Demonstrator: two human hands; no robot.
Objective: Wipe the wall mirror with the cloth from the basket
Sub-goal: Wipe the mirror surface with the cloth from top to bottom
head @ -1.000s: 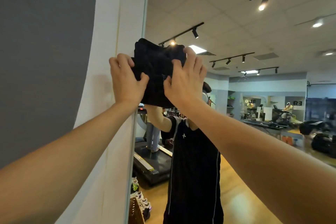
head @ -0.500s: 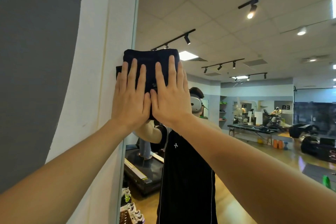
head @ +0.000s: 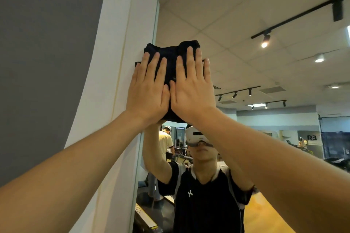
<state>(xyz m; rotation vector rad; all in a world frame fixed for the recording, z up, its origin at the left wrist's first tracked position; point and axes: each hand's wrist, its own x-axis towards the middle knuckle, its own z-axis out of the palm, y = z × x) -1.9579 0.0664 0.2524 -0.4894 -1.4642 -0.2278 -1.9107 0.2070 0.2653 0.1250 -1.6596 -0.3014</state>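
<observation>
Two hands were laid flat, side by side, on a black cloth (head: 171, 66) that was pressed against the wall mirror (head: 236, 62) near its upper left corner. The left hand (head: 148, 89) was spread with straight fingers over the left part of the cloth, its outer edge reaching past the mirror's left edge onto the white wall trim (head: 121, 81). The right hand (head: 191, 89) was spread the same way over the right part, fingers pointing up; nothing was gripped by either hand, and the thumbs were touching between them. The cloth was bunched and folded, its top edge showing above the fingertips and a small part of it below the palms. Its left corner overlapped the trim just beyond the glass.

Both bare forearms were stretched up and forward from the near bottom corners of the view. To the far left, a grey wall (head: 47, 53) was seen beside the white trim. In the glass, a reflected person (head: 206, 195) in a black shirt with a small white cross mark and a white headset was shown with arms raised. A second reflected person (head: 166, 142) in a pale yellow shirt was shown farther back. Reflected black track lights (head: 265, 38) were hung across a tiled ceiling, and a wooden floor (head: 265, 217) was visible at the lower right.
</observation>
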